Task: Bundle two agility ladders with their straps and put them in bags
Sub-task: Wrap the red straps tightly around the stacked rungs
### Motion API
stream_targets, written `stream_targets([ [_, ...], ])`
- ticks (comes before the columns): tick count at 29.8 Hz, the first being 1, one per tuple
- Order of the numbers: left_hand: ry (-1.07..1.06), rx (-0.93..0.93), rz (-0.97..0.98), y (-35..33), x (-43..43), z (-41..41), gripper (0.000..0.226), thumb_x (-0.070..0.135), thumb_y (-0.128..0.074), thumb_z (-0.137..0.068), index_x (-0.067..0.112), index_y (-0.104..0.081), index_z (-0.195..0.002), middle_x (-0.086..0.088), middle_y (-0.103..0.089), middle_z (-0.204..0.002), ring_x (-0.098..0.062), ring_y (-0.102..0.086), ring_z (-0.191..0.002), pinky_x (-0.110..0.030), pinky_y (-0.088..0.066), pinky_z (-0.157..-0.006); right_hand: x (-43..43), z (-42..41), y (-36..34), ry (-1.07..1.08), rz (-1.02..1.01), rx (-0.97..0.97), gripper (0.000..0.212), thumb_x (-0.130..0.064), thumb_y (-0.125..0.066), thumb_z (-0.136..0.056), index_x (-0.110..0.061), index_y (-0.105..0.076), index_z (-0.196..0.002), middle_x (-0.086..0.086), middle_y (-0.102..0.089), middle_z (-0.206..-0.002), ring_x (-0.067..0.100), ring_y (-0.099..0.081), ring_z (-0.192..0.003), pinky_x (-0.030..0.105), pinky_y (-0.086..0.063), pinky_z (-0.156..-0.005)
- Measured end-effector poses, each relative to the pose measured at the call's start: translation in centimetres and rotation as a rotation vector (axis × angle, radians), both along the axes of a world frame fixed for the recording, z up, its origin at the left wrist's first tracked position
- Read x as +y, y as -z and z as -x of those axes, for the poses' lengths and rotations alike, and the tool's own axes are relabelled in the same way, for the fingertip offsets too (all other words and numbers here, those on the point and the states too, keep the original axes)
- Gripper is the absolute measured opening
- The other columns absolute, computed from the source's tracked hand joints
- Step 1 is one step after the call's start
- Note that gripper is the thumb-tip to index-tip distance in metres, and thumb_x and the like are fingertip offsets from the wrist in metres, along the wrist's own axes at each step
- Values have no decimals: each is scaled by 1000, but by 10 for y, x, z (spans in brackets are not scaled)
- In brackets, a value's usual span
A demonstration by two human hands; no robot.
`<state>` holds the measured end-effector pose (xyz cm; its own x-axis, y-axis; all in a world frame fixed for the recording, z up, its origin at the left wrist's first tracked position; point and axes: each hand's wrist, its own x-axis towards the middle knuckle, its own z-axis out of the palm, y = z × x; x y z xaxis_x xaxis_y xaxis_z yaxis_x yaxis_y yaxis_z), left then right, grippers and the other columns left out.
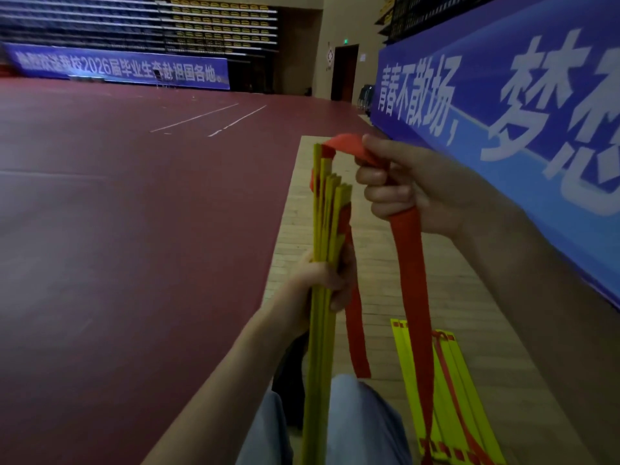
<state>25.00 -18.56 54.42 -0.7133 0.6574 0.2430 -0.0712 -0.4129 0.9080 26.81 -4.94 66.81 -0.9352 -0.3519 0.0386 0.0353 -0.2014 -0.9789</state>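
Observation:
My left hand [323, 280] grips a stack of yellow ladder rungs [327, 209] held upright in front of me. A red strap [411, 263] loops over the top of the stack, and my right hand [402, 186] holds that strap in a fist to the right of the rungs. One strap end hangs down from my right hand, another strap piece hangs beside my left hand. A second agility ladder [449, 397], yellow with red straps, lies folded flat on the wooden floor at the lower right.
A dark bag [290, 374] lies on the floor under my left forearm. A blue banner wall [536, 129] runs along the right. The dark red court floor [134, 229] spreads to the left, beside the wooden strip [295, 213]. My knee in jeans [352, 414] is below.

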Motion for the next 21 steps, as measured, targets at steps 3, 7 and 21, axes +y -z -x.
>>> stream_targets([
  [3, -5, 2, -87, -2, -6, -8, 19, 11, -56, -47, 18, -61, -64, 5, -45, -50, -7, -41, -35, -17, -33, -39, -8, 1, 1, -15, 61, -1, 18, -26, -48, -85, -12, -47, -74, -4, -52, -54, 2, -36, -33, 8, -24, -32],
  [7, 28, -25, -111, 10, -8, -13, 23, 13, -57, -45, 18, -64, -66, 5, -47, -50, -7, -41, -37, -20, -31, -40, -15, 0, 4, -31, 34, 32, 22, -24, -45, -88, -10, -53, -73, -1, -56, -63, 2, -39, -37, 9, -24, -35],
  [21, -91, 24, -80, -29, -2, -17, 27, 18, -57, -48, 11, -51, -74, 6, -44, -51, -7, -38, -35, -19, -27, -39, -30, -3, -19, 155, 105, 141, 28, -20, -39, -98, -5, -53, -79, 1, -53, -63, 3, -47, -48, 11, -35, -40],
])
